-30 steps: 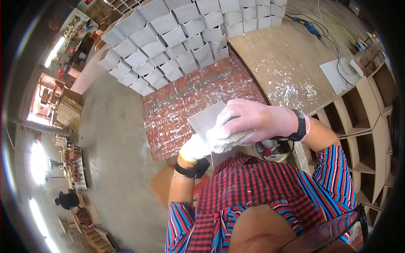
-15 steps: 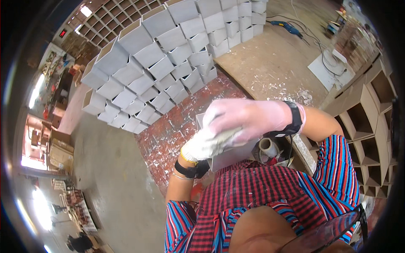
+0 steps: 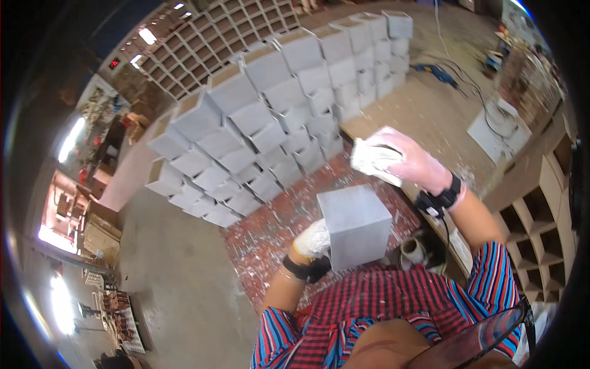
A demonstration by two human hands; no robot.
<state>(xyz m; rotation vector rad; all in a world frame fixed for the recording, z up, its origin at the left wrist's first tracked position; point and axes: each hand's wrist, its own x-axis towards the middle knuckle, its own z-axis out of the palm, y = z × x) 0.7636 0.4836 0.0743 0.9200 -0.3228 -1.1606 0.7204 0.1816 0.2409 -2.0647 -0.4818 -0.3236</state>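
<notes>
A light grey square box is held up in front of my apron, two of its smooth faces showing. At its left side, my left hand in a white knit glove supports it; the fingers are hidden by the box. Up and to the right, apart from the box, my right hand in a pink glove is closed on a bunched white cloth. Black bands sit on both wrists, and a cable hangs from the right one.
Stacked grey boxes form a wall ahead. Below lies a red board littered with white scraps. A brown tabletop holds a blue power tool with its cord. A roll stands near my waist; brown compartment units are at right.
My right hand has moved away from the box and my left hand, up and to the right, with the white cloth. The box's faces now show. The whole view has shifted.
</notes>
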